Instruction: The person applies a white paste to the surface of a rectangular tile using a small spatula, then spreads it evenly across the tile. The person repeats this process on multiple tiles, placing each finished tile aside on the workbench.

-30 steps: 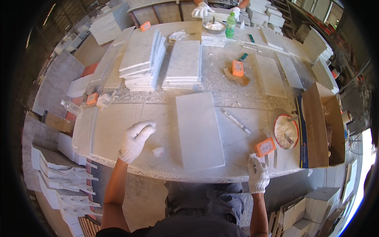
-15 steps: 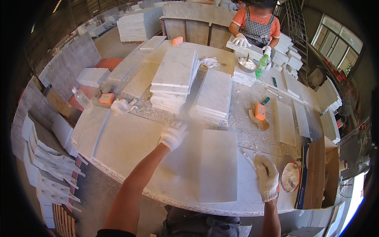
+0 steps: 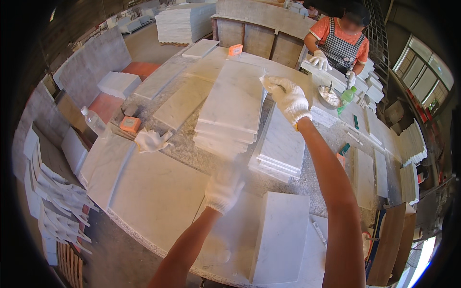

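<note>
Top slab (image 3: 233, 91): white, grey-veined, uppermost on the taller stack (image 3: 223, 141), well in from the near edge of the worktable (image 3: 187, 149)
Right hand (image 3: 288, 98): white-gloved, fingers bent together at the top slab's far right corner; gripping or merely touching, impossible to say
Left hand (image 3: 224, 185): white-gloved, blurred, just in front of the taller stack's near end; finger spread and contact impossible to make out
Lower stack (image 3: 281, 139): just right of the taller stack
Single slab (image 3: 281, 237): flat near the front, marker pen (image 3: 319, 231) beside its right edge
Left end: crumpled spare glove (image 3: 152, 140), orange box (image 3: 130, 124), clear bottle (image 3: 93, 120)
Right end: cardboard box (image 3: 391, 240)
Far side: co-worker (image 3: 343, 41) in checked apron, 2 gloved hands; nearby, metal bowl (image 3: 330, 97) and green bottle (image 3: 346, 100)
</note>
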